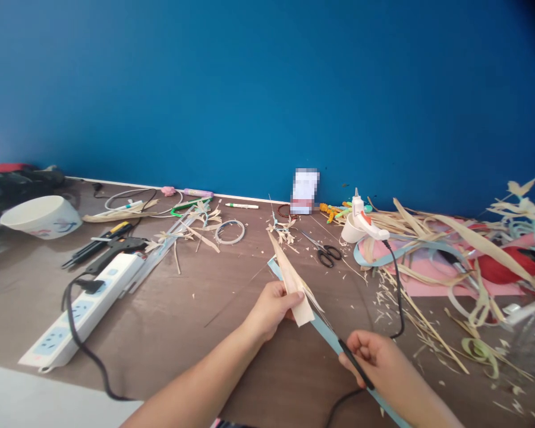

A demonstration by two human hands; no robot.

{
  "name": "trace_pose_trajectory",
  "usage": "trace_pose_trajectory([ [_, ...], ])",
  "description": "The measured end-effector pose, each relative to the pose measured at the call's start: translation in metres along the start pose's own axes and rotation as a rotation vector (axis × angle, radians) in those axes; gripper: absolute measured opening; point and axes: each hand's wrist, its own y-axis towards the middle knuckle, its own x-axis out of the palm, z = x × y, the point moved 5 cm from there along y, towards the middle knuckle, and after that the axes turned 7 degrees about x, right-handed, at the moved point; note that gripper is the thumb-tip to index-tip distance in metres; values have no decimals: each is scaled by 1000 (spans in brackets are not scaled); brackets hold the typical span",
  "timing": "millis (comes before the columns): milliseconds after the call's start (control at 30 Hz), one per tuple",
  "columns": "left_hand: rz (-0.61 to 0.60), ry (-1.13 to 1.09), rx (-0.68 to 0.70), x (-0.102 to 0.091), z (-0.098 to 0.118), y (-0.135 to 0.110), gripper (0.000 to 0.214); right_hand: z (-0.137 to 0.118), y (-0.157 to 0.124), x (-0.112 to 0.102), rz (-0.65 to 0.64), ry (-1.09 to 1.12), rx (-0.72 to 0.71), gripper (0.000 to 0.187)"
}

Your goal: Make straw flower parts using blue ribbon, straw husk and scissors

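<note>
My left hand [279, 306] pinches a pale, dry husk-like leaf piece [292, 276] between thumb and fingers, its pointed end away from me. In my right hand [374, 359] is a pair of scissors [355, 364] with black handles, seen nearly edge-on. Their thin blades reach toward the leaf's right edge, where a narrow sliver stands apart; whether the blades are open there I cannot tell. A light blue strip [323, 329] runs below the leaf and under my right hand. Ahead lies a second pair of black-handled scissors [329, 254], near small leaf flowers [285, 232].
At left are a white power strip [78, 315] with a black cable, a white bowl [42, 217] and a dark glue gun [116, 249]. At right stand a white glue gun [369, 224], dry leaf strips [472, 238] and scattered scraps. A blue wall [249, 107] closes the back.
</note>
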Motion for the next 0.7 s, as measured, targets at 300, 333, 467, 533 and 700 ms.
trace_pose_trajectory([
  [300, 29, 38, 63, 0, 3, 2, 18, 2, -6, 2, -50, 43, 46, 28],
  [333, 39, 42, 61, -1, 4, 3, 18, 2, -6, 3, -67, 34, 53, 29],
  [467, 91, 52, 51, -3, 6, 3, 18, 3, -12, 1, -186, 30, 66, 32],
  [533, 102, 48, 42, -2, 7, 3, 16, 2, -18, -4, -216, 58, 53, 31],
  [700, 70, 100, 84, 0, 12, 2, 15, -1, -24, -12, -183, 86, 46, 30],
])
